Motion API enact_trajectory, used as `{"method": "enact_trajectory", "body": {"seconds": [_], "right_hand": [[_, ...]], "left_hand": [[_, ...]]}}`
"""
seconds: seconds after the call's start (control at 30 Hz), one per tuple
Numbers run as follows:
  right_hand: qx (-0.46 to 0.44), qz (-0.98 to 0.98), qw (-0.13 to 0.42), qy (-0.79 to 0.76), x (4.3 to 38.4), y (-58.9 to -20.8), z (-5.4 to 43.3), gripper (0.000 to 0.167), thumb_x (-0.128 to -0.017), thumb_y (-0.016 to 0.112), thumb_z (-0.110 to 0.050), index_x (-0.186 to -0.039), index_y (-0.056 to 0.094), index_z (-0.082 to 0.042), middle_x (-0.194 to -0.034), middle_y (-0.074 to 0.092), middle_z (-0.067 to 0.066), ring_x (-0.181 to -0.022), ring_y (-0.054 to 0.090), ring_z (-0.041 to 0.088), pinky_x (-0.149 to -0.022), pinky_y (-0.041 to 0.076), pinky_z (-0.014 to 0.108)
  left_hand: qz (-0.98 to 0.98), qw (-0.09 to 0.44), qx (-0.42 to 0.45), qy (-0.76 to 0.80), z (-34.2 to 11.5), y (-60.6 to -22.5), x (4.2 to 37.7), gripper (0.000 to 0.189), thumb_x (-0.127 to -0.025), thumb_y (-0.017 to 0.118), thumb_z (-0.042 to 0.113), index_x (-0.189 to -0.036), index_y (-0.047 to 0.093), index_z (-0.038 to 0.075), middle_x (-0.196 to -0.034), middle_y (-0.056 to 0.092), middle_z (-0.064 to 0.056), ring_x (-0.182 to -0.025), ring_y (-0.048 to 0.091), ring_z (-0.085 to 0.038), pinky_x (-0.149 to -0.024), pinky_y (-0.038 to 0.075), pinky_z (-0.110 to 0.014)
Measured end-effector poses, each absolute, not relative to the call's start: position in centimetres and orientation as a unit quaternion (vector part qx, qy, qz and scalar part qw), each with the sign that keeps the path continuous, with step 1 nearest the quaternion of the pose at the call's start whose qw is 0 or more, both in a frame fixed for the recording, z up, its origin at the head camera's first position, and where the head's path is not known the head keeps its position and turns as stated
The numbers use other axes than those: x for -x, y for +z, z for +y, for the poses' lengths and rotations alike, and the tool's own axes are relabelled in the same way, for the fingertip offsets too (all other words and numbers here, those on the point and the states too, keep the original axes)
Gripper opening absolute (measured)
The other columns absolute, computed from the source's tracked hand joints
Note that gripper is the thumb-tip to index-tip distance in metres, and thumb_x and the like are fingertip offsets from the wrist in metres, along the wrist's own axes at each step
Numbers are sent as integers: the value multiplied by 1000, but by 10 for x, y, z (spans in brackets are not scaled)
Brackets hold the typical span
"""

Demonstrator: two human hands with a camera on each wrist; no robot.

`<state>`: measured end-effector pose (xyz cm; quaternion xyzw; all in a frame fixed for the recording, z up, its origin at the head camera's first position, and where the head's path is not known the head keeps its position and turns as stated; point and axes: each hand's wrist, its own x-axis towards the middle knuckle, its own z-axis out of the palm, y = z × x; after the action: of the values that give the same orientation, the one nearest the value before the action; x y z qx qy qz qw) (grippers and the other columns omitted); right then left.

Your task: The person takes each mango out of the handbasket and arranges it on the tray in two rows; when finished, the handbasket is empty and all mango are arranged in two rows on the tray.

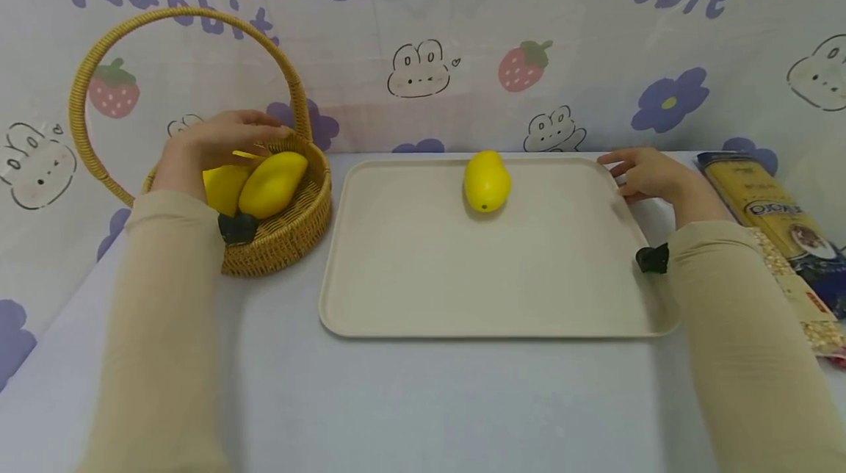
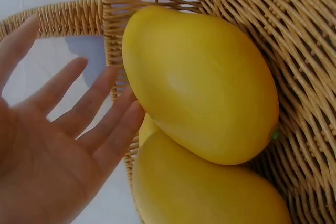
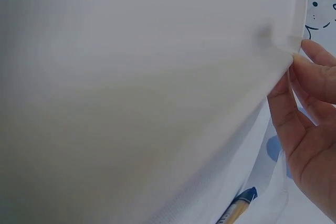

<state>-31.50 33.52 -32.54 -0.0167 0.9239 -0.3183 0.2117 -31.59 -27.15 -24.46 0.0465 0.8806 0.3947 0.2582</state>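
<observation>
A wicker basket [image 1: 274, 253] with a tall arched handle stands at the left and holds yellow mangoes. My left hand [image 1: 228, 139] is over the basket with extended fingers. In the left wrist view its fingertips are right beside the upper mango [image 2: 202, 85], perhaps touching it; a second mango [image 2: 205, 187] lies against that one. Another mango [image 1: 487, 181] rests near the far edge of a beige rectangular tray [image 1: 489, 275]. At the tray's far right corner, my right hand [image 1: 651, 173] grips the rim, thumb on the edge and fingers along its outside.
Right of the tray lie a yellow and blue package [image 1: 769, 197] and a clear bag of pale grains [image 1: 789, 275], partly behind my right sleeve. A printed cloth [image 1: 463, 17] hangs behind the table [image 1: 423, 407]. The basket's handle [image 1: 188, 12] arches above my left hand.
</observation>
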Motion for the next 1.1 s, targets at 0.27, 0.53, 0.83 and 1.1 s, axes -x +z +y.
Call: {"method": "enact_trajectory", "body": {"seconds": [0.27,0.53,0.83,1.1], "right_hand": [[15,924,205,-322,315,-327,334,72,-85,46,13,-154,28,-1,-147,35,36,-113,53,38,-74,58,25],[14,925,205,-321,314,-326,333,71,-87,46,13,-153,28,-1,-147,35,36,-114,53,39,-77,59,27],[14,925,204,-319,316,-327,334,70,-87,45,13,-153,28,0,-146,36,36,-110,55,35,-75,58,26],[13,926,205,-318,315,-327,335,70,-87,45,13,-153,27,0,-147,35,36,-109,55,35,-76,59,27]], "left_hand": [[868,307,-92,380,-279,-254,316,75,-100,54,34,-159,12,12,-167,7,-15,-152,17,-38,-126,17,-57],[836,367,-100,395,-279,-260,316,81,-97,57,11,-159,6,9,-167,4,-18,-155,6,-38,-127,11,-57],[842,392,-94,357,-280,-262,313,83,-95,62,13,-159,11,11,-168,-1,-17,-155,1,-41,-124,15,-61],[824,442,-89,343,-279,-265,313,87,-95,62,14,-160,4,14,-166,1,-19,-153,9,-40,-125,19,-57]]}}
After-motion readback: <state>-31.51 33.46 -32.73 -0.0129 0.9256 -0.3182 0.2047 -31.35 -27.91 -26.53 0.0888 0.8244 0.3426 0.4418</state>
